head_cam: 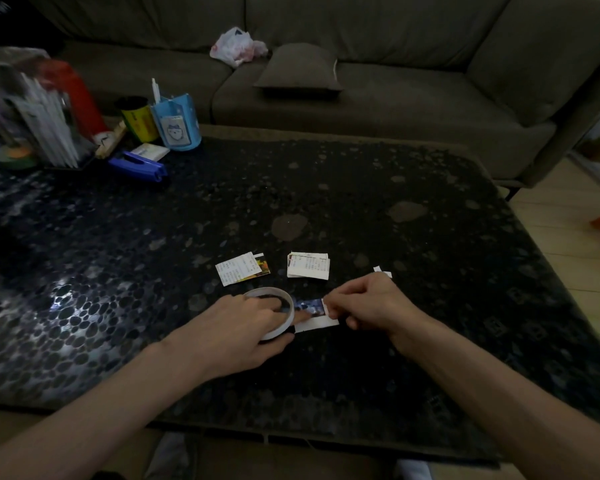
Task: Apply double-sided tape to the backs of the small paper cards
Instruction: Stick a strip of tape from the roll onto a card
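1. The left hand [246, 327] grips the tape roll [272, 315] in the lower middle of the frame, with fingers hooked into its hole and the thumb against its outer rim
2. The roll stands on the dark pebbled table [430, 237], touching the left end of a small card [314, 316]
3. The right hand [368, 303] is just right of the card, thumb and forefinger pinching its right end; I cannot tell whether they hold tape or paper
4. The card lies flat between the two hands, which are close together
5. Above the hands lie a loose pile [243, 268] and a stack [308, 265] of cards, both untouched
6. A white scrap [382, 271] lies just above the right hand
7. A blue stapler [139, 166] sits in the upper left
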The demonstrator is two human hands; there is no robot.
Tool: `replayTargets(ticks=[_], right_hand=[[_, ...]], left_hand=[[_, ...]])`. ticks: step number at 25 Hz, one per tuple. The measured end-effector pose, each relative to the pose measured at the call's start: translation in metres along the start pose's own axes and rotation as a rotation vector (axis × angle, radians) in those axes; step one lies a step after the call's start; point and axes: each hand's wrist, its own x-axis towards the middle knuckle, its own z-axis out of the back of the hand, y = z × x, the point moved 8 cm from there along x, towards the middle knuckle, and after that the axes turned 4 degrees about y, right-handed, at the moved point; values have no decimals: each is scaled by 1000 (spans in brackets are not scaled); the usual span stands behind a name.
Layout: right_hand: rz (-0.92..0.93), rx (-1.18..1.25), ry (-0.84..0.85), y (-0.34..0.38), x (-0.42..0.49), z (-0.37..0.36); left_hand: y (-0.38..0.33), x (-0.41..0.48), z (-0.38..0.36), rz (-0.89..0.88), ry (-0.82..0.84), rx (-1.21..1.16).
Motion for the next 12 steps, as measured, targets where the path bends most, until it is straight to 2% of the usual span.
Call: replayTargets(ticks=[6, 12], right_hand=[[205, -280, -73, 14, 2, -12], [248, -333, -97, 14, 6, -11]], left_hand=[[2, 1, -6, 21, 49, 24], [3, 2, -5, 37, 68, -29]])
